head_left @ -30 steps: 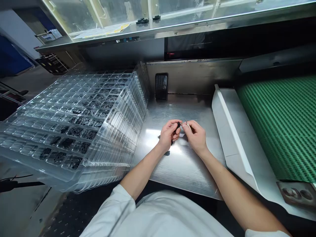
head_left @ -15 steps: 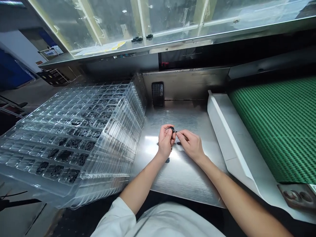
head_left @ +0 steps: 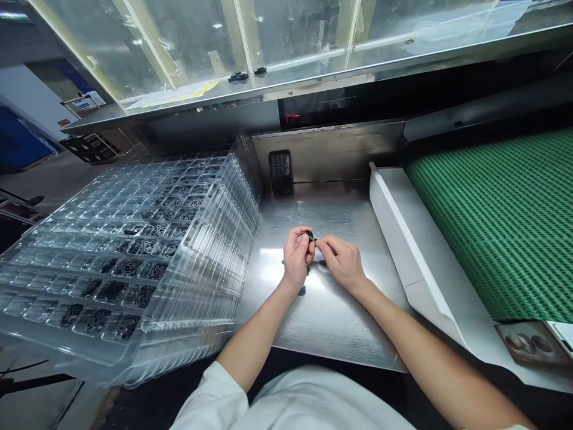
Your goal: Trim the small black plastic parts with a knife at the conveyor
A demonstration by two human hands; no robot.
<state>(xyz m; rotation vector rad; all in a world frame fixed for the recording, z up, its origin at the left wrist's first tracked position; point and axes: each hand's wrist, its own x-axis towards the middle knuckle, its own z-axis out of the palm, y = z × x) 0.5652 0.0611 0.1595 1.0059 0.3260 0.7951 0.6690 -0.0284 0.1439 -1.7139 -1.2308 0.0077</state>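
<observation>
Over the metal work surface (head_left: 340, 209), my left hand (head_left: 296, 255) is closed around a small black part (head_left: 310, 235), its thumb and fingertips pinching it. My right hand (head_left: 342, 258) is closed in a pinch at the right side of that same part; the exact shape between the fingertips is too small to make out. Below my left hand, another small black part (head_left: 301, 291) lies on the metal. More dark bits show partly behind my left hand.
At the left stands a tall stack of clear plastic trays (head_left: 201, 239), the top one holding several black ring-patterned parts (head_left: 129, 268). A black mesh-faced object (head_left: 280, 171) leans on the back wall. To the right, a white guard (head_left: 398, 239) borders a green conveyor belt (head_left: 501, 215).
The whole view has shifted slightly. My two hands stay together at the black part, and my right fingertips have moved a little against it.
</observation>
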